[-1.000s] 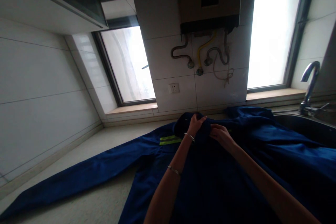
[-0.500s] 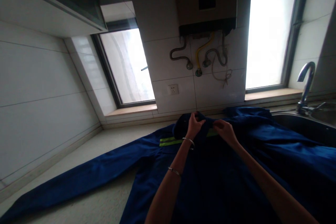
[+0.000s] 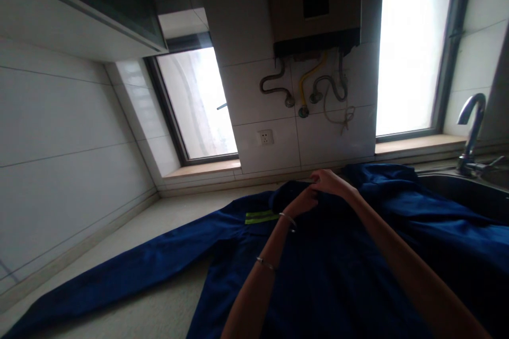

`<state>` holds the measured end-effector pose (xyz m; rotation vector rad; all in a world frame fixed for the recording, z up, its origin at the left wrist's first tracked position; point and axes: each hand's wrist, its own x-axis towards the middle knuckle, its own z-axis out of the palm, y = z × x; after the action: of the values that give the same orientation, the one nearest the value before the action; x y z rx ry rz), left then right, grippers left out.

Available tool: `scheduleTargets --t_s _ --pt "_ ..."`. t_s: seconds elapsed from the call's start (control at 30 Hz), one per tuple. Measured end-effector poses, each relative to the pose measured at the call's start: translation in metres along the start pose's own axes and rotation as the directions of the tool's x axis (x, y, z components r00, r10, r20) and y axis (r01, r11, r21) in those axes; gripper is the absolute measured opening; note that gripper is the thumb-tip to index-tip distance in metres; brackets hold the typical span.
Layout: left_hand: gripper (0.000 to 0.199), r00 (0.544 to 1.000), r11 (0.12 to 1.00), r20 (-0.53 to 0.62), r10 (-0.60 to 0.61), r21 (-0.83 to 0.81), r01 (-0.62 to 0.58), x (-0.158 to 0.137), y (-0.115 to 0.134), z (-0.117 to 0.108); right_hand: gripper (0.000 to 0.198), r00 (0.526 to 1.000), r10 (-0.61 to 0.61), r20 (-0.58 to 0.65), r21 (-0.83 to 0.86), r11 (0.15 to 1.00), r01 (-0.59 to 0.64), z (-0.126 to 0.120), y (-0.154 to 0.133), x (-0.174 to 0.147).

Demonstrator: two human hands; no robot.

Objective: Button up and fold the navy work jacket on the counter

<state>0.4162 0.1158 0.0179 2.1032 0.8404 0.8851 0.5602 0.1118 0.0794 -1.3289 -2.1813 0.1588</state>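
A dark blue work jacket (image 3: 246, 270) with a yellow-green strip (image 3: 260, 217) across its chest lies spread over the counter, one sleeve stretched out to the left. At its collar (image 3: 283, 195) my two hands meet. My left hand (image 3: 304, 201), bracelets on its forearm, has its fingers closed at the collar cloth. My right hand (image 3: 332, 182) is just above and to the right, fingertips pinched together against the left hand's fingers. Dim light and the overlapping fingers hide exactly which bit of cloth is held.
The pale counter (image 3: 159, 302) runs under the jacket to a tiled wall. A sink (image 3: 449, 190) with a metal faucet (image 3: 471, 127) is at the right, cloth reaching its edge. A water heater (image 3: 316, 5) with pipes hangs above; a wall cabinet (image 3: 79, 5) juts out upper left.
My right hand has moved left and slightly up to meet the left hand. My left hand has dropped a little and shifted right. The view has shifted slightly.
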Motion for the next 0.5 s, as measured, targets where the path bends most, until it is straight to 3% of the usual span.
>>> scheduleTargets --t_s 0.07,0.23,0.4,0.5 --pt "0.02 0.998 0.992 0.046 -0.033 -0.124 0.038 0.0 -0.005 -0.007 0.038 1.0 0.011 0.002 -0.008 1.0 -0.011 0.002 0.0 -0.001" --pt "0.017 0.99 0.942 0.054 -0.129 -0.305 0.139 -0.001 -0.007 -0.011 0.023 0.999 0.016 0.05 -0.105 0.994 -0.01 0.006 -0.007 -0.003" --pt "0.032 0.963 0.879 0.188 -0.191 -0.404 0.253 -0.007 0.002 -0.011 0.011 0.976 -0.01 0.216 -0.12 0.992 0.037 0.0 -0.017 -0.004" --pt "0.034 0.967 0.873 0.146 -0.209 -0.417 0.252 -0.009 0.008 -0.013 0.012 0.97 -0.002 0.243 -0.135 0.99 0.036 -0.003 -0.02 -0.004"
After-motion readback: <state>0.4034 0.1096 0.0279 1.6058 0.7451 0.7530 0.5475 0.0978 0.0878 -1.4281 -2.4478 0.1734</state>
